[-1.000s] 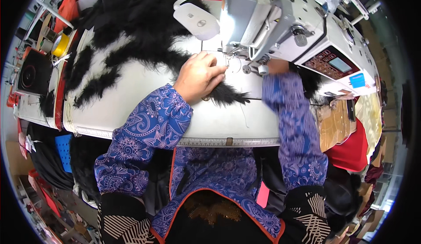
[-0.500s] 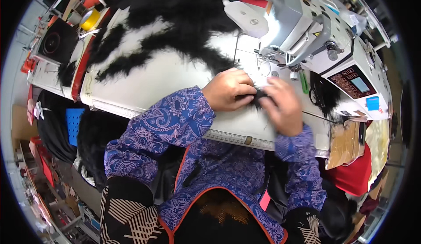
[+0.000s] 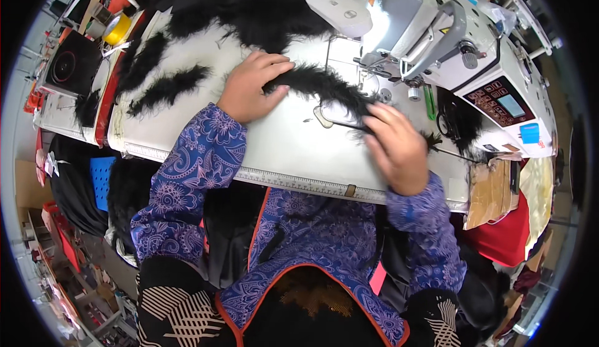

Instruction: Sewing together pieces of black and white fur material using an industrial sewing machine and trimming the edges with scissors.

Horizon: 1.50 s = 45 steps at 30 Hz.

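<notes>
Both hands flat, fingers spread, clamped on nothing: left hand [image 3: 253,86] pressing one end of a black fur strip [image 3: 324,85] mid-worktop [image 3: 281,141], right hand [image 3: 396,147] on its other end, near the front edge, beside the sewing machine [image 3: 437,29].

I see both of my arms covered in long sleeves of a blue and purple cloth printed all over with pale paisley and flower shapes — the left sleeve [image 3: 187,178] and the right sleeve [image 3: 424,235] alike. The same print runs down my front as a tunic [image 3: 312,241], its lower hem trimmed in a thin orange-red line. Below it I wear black cloth with cream striped patches. My left hand [image 3: 253,85] and right hand [image 3: 396,144] are bare — no gloves.
</notes>
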Tool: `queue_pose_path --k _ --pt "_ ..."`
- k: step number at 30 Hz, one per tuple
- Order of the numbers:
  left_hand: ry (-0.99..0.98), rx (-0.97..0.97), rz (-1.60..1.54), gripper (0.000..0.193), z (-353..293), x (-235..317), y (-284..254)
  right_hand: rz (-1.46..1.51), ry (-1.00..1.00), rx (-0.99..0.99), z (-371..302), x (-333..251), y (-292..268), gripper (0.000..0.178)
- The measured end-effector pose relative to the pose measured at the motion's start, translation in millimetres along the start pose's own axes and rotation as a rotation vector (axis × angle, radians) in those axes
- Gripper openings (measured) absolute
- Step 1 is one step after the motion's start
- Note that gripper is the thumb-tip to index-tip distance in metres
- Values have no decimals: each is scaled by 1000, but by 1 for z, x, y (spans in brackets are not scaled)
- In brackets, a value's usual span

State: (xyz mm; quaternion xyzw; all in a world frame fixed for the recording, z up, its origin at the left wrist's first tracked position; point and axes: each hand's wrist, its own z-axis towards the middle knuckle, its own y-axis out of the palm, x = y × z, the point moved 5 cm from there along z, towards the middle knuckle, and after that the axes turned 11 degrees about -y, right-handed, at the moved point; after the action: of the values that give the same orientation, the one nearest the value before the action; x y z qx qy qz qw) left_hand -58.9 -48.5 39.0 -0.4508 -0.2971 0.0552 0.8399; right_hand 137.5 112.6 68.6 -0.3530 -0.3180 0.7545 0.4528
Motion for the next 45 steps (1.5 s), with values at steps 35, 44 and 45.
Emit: queue_pose_path --k 35,44,45 --pt "-235 142 -182 19 -6 -14 -11 -16 -52 0 -6 19 21 34" --pt "76 -76 -298 17 28 58 72 -8 8 68 -15 45 10 32" --pt "82 -80 -302 17 30 59 75 63 -31 36 -16 47 14 33"
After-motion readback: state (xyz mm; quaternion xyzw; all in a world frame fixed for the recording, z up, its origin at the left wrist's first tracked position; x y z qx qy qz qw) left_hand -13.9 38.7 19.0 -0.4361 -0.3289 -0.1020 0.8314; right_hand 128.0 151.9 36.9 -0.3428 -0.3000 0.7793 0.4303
